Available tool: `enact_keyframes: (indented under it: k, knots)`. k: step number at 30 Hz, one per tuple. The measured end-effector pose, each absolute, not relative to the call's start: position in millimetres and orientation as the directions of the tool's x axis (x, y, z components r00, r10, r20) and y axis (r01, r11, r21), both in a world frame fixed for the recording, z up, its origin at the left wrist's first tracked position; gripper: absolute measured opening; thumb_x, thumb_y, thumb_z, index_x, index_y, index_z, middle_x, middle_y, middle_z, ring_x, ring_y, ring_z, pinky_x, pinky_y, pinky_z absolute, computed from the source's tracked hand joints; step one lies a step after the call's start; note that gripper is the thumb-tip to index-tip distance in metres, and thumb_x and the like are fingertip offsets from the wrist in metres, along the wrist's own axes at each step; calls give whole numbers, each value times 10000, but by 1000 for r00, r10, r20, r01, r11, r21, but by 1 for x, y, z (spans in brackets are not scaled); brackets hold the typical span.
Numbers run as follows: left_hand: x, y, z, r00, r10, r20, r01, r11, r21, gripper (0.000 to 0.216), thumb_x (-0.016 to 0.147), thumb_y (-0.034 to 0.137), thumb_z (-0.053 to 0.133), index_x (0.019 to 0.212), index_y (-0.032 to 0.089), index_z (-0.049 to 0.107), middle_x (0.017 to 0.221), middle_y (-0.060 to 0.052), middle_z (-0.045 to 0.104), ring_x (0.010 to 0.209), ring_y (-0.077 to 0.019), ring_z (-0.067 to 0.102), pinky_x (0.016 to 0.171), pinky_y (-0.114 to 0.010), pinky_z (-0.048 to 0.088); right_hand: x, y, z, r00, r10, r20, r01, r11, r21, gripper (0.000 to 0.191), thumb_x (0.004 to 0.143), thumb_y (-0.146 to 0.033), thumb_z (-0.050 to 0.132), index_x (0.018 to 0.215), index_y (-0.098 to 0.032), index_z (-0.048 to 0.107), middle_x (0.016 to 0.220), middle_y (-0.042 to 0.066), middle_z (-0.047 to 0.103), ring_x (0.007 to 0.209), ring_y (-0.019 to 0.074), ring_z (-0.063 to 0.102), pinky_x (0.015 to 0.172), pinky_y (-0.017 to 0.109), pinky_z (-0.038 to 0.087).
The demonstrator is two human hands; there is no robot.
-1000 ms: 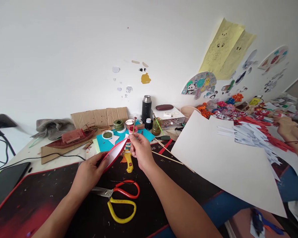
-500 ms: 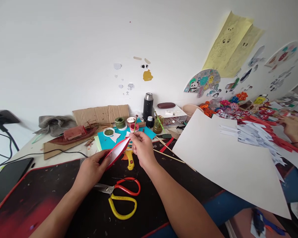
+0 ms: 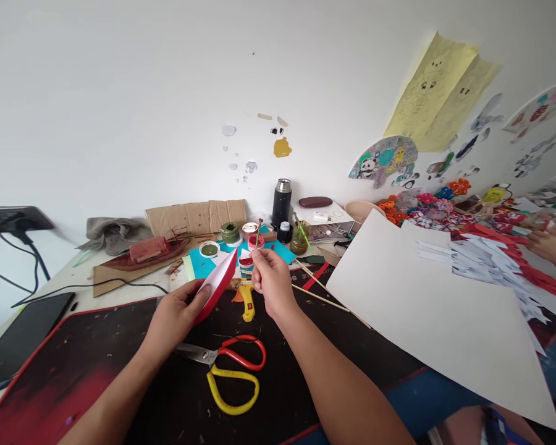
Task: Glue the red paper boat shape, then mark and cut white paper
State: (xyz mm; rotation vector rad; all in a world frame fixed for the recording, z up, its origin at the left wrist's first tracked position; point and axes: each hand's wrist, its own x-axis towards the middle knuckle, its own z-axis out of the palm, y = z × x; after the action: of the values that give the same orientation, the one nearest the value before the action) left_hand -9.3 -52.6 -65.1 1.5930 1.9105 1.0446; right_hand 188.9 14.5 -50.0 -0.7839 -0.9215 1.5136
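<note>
My left hand [image 3: 178, 312] is closed on a curved piece of paper [image 3: 220, 278], white inside and red along its outer side, tilted with its tip up. Just right of that tip, my right hand [image 3: 273, 278] pinches a thin green-handled paintbrush [image 3: 258, 238], whose lower end is hidden by the fingers. A small pot of red paint [image 3: 246, 262] sits right by those fingertips, with a pink-red paint jar [image 3: 256, 242] behind. Below the hands lie a yellow hot glue gun [image 3: 248, 303] and scissors [image 3: 220, 361] with one red and one yellow handle.
Green paint jars [image 3: 230, 232], a black flask [image 3: 282, 204] and a jar of murky liquid [image 3: 299, 238] stand at the back. Thin sticks [image 3: 322, 298] lie beside a large white sheet [image 3: 426, 315]. Another person's hand [image 3: 553, 247] is at far right, near cut paper strips [image 3: 486, 262].
My right hand has drawn away from the paper's tip, opening a gap. My left hand has tilted the paper more upright, showing more of its red side. The view has shifted slightly.
</note>
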Motion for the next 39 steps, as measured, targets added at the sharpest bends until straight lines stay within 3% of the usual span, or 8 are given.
enact_keyframes:
  k: [8,14,23,29,32,39]
  knots:
    - [-8,-51,-68,-218,971,103,433,2,901,544,838,735,636,1005,222,706,831,-28,798,702,-235,676,640,-308,522,179,6,-59,-316,944,96,-274,6,-962,501,903,-705,736,987,-231,598,571,-91,547,413,94,389,413,236,261]
    - [0,-56,-60,-227,961,159,449,-41,892,435,881,671,634,998,252,640,779,-7,756,683,-238,692,633,-323,527,175,-4,-62,-378,914,148,-63,134,-989,455,972,-635,703,1159,-230,613,636,-77,594,558,152,543,548,257,388]
    - [2,-56,-65,-215,968,128,371,-40,928,547,858,714,674,1119,242,581,928,-71,825,801,-291,760,725,-385,578,173,-14,-59,-364,911,193,245,293,-924,281,961,-483,776,1044,-243,655,669,-59,591,620,175,554,627,296,342]
    - [2,-57,-62,-180,960,213,408,-124,905,480,898,663,688,1114,235,685,1144,-109,829,1065,-317,776,971,-427,594,176,-9,-59,-321,920,223,266,313,-912,229,975,-445,735,1024,-233,665,681,-46,615,625,176,559,634,299,357]
    - [0,-56,-59,-210,958,196,402,-99,910,491,848,675,741,1066,235,732,1093,-96,836,1011,-320,778,942,-428,605,177,-7,-60,-331,914,234,233,319,-919,226,985,-449,716,1006,-229,670,648,-54,585,594,165,532,607,292,345]
    - [5,-56,-53,-176,984,20,80,-6,997,627,705,723,885,1042,219,724,1021,-99,827,921,-303,767,788,-395,631,179,-2,-64,-339,915,220,151,284,-947,277,1020,-485,674,1093,-222,717,641,-51,574,602,177,613,604,284,416]
